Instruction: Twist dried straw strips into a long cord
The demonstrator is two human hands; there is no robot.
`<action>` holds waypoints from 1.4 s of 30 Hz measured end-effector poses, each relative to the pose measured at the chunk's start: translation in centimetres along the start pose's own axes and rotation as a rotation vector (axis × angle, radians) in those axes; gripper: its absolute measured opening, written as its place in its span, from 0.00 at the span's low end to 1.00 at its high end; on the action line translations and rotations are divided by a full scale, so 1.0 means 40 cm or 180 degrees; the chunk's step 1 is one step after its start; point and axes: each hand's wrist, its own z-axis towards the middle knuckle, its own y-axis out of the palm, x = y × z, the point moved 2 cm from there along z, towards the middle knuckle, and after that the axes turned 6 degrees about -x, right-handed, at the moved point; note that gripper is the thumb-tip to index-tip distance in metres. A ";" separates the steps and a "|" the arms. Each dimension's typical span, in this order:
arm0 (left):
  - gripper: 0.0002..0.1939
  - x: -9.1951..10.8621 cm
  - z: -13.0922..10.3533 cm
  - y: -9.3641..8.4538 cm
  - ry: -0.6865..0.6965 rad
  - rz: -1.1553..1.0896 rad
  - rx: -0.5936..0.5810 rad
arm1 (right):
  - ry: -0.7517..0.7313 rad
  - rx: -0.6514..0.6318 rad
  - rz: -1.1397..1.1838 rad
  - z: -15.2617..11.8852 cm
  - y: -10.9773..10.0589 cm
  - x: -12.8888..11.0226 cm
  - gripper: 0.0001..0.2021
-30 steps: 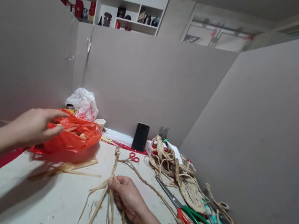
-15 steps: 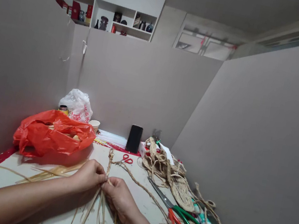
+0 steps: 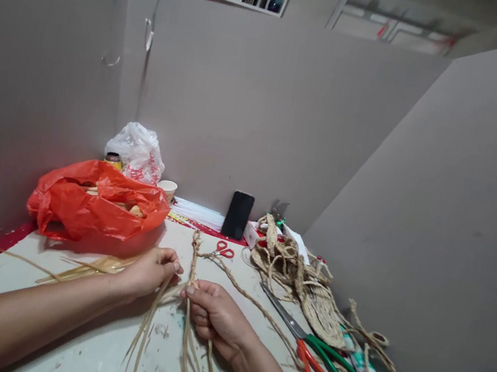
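A braid of dried straw [image 3: 194, 256] runs upright along the table in front of me. My right hand [image 3: 216, 316] pinches its lower end between thumb and fingers. Below that grip, loose straw strands [image 3: 185, 354] fan out towards me. Just to the left, my left hand [image 3: 149, 274] is closed on some pale straw strands [image 3: 147, 316], which reach from the braid and trail down over the table. Small red-handled scissors [image 3: 224, 249] lie by the braid's top. A long thin twisted cord [image 3: 251, 305] stretches off to the right of it.
An orange plastic bag [image 3: 96, 204] sits at the left, with loose straw [image 3: 109, 264] in front. Large shears [image 3: 318, 359] with red and green handles lie right, beside a heap of braided rope [image 3: 299, 278]. A phone [image 3: 238, 215] and paper cup [image 3: 167, 188] stand at the back.
My hands were together at the braid; now the left has moved apart to the left with strands pulled out sideways. The right still pinches the braid. The view has tipped down slightly.
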 end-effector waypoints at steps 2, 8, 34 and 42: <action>0.13 0.004 -0.009 0.007 0.0065 0.0117 -0.0067 | 0.0049 -0.0065 0.0106 -0.001 -0.004 -0.001 0.13; 0.13 0.006 -0.030 0.046 0.0137 -0.0260 -0.0454 | 0.0145 -0.0208 0.0123 0.001 -0.007 -0.001 0.13; 0.15 0.001 -0.012 0.023 0.0302 -0.0088 -0.0403 | 0.0292 -0.0355 0.0761 0.000 -0.001 0.004 0.10; 0.15 0.009 -0.016 0.021 0.0190 -0.0260 -0.0426 | 0.0426 -0.0397 0.1193 0.005 -0.012 0.003 0.09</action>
